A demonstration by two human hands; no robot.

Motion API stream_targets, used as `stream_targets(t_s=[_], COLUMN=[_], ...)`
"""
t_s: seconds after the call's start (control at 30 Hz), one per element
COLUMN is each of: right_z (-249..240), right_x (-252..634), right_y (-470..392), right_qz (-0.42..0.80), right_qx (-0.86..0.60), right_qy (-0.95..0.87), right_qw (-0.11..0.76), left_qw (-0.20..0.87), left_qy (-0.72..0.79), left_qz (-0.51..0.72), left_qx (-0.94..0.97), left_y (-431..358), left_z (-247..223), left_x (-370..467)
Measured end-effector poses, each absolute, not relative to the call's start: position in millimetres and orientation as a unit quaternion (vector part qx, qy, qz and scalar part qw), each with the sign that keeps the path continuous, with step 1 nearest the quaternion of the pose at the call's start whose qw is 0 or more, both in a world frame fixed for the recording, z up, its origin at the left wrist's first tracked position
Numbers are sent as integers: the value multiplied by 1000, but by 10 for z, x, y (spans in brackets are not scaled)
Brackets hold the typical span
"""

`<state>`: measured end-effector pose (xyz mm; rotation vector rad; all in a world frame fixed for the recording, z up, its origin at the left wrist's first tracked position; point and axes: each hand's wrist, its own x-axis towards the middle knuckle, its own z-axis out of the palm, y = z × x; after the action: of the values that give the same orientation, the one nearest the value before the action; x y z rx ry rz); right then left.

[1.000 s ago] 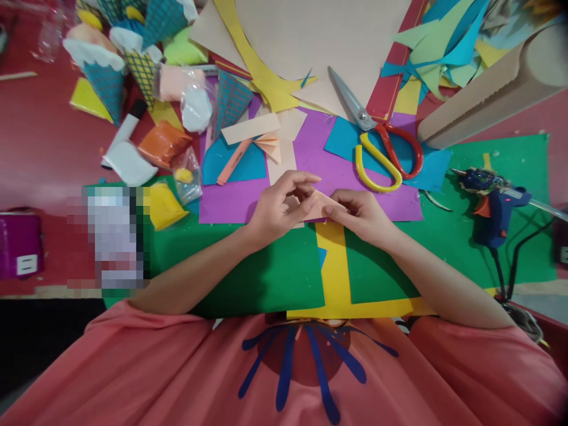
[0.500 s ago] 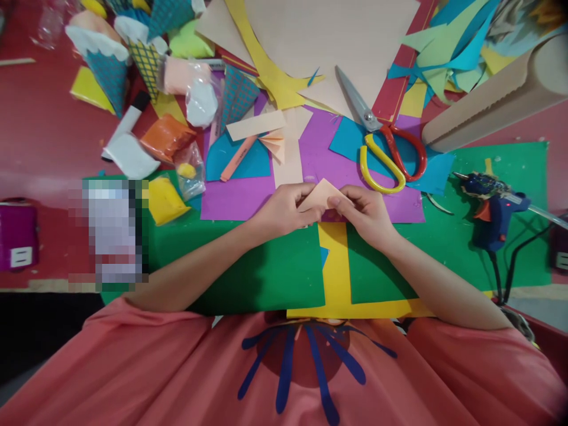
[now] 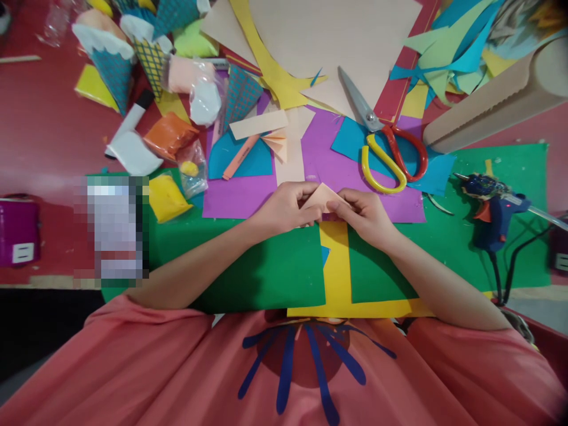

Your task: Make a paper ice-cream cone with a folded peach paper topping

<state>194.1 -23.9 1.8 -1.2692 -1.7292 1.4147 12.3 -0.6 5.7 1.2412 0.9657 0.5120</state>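
My left hand [image 3: 286, 208] and my right hand [image 3: 366, 214] pinch a small folded piece of peach paper [image 3: 322, 197] between their fingertips, just above the purple sheet [image 3: 248, 198]. The paper shows a pointed, triangular fold sticking up between the thumbs. Both hands hover over the seam where purple, green [image 3: 266, 269] and yellow [image 3: 336, 269] sheets meet. A pleated peach fan piece [image 3: 276, 144] lies on the purple sheet just beyond my hands.
Red-and-yellow scissors [image 3: 385, 152] lie right of centre. A blue glue gun [image 3: 492, 204] with its cord sits at right. Patterned paper cones [image 3: 110, 56], clay bags [image 3: 171, 135], a marker [image 3: 131, 121] and paper scraps crowd the far left. A large peach sheet [image 3: 328, 41] lies at the back.
The peach paper has been turned and folded from a flat strip into a raised pointed shape. My hands have closed in toward each other around it.
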Motion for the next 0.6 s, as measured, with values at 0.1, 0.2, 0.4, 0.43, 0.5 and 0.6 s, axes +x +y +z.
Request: stream_targets(t_s=[0.1,0.2,0.4,0.43,0.5,0.6], right_z=[31,31,23,25,31,41], right_x=[1939,1941,1957,1959,1962,1964], right_y=[-237,-236,-239,-240,-242,-242], right_qz=[522,519,524,525,529,534], right_qx=[-469,-465,-459,-458,-456,-452], right_qy=[-657,-663,-670,-669,-669,-670], right_qw=[277,273,259,258,254,248], left_qw=[680,683,687,685,682,678], left_qy=[431,434,438,441,447,457], left_qz=[235,244,249,251,254,250], left_qx=[544,535,524,523,520,519], left_y=[-10,-17,-31,-33,-35,-34], left_z=[42,34,32,32,33,43], left_x=[120,120,127,130,137,143])
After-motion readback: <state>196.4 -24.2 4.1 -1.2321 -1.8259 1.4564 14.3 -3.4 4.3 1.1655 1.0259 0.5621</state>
